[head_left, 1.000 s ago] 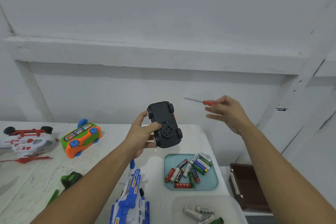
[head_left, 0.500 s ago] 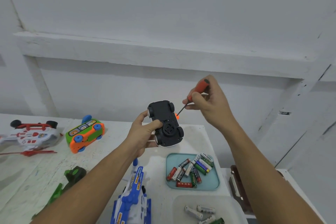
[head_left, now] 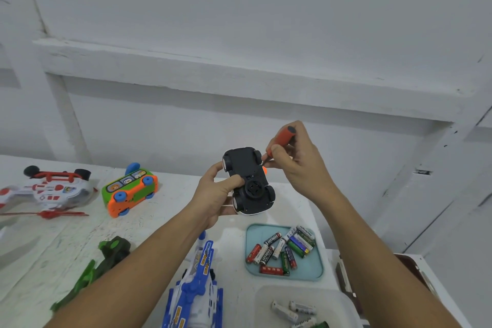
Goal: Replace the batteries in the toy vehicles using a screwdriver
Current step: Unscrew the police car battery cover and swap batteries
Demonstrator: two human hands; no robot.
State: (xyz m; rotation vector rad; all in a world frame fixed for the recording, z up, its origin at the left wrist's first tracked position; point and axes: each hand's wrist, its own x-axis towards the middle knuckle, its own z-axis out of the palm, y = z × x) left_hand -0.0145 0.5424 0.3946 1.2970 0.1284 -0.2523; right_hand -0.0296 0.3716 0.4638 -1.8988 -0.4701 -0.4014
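Gripping a car [head_left: 247, 181] upside down above the table [head_left: 80, 242], the left hand [head_left: 215, 194] curls round its left side, with the thumb laid across the black underside and the fingers behind the body. The car's four wheels face the camera, and a round black disc sits on the underside toward its near end. The right hand [head_left: 295, 160] pinches a screwdriver [head_left: 282, 138] by its orange handle between thumb and curled fingers. The tool tilts, its black-capped end up and its lower end aimed at the car's underside beside the far right wheel. The metal shaft is hidden by the fingers, so whether the tip touches the car cannot be told. Below the car, at the table's right edge, a teal tray [head_left: 316, 271] holds a loose heap of batteries [head_left: 282, 250] in red, black, green and blue. Nearer the camera, a clear bin [head_left: 266, 298] holds a few pale cells [head_left: 292, 310]. A blue and white toy [head_left: 197, 290] lies just left of the bin, partly under the left forearm. Farther left lies a dark green toy [head_left: 106, 258]. Toward the back of the table, an orange and green bus [head_left: 130, 189] rests on its side, and a white and red helicopter [head_left: 45, 189] lies upside down at the left edge.
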